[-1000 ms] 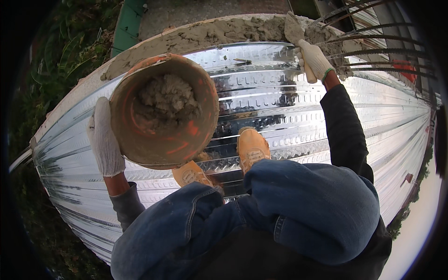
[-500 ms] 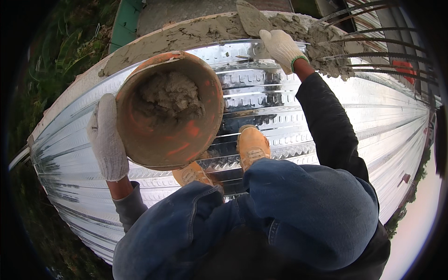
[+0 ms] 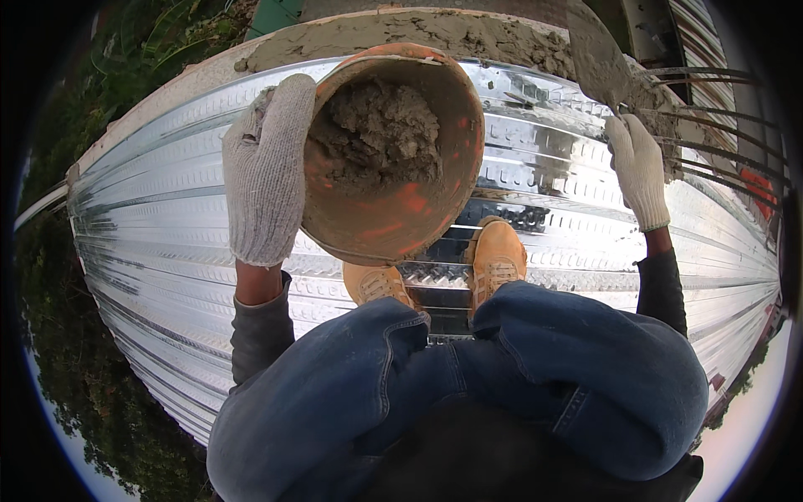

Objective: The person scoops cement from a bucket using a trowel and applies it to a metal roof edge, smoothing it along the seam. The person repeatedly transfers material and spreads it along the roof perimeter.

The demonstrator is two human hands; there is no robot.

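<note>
My left hand (image 3: 266,167), in a pale knit glove, grips the left rim of an orange bucket (image 3: 393,219) coated with grey residue and tilted toward me, a lump of wet mortar (image 3: 376,125) inside. In a similar glove, my right hand (image 3: 636,163) is closed on the handle of a trowel, its grey blade (image 3: 595,50) raised over the rough mortar band (image 3: 435,33) on the ledge at the far edge of the metal sheeting.
I squat on ribbed shiny sheeting (image 3: 159,251), tan boots (image 3: 493,263) below the bucket. Bent rebar (image 3: 728,142) juts in at the right, near a red object (image 3: 757,188). Dense plants (image 3: 159,42) lie beyond the left edge; a green panel (image 3: 268,17) stands past the ledge.
The bucket and my left hand have moved forward and rightward. My right hand, with the trowel, first moved left, then swung back right and lower. The view has shifted slightly.
</note>
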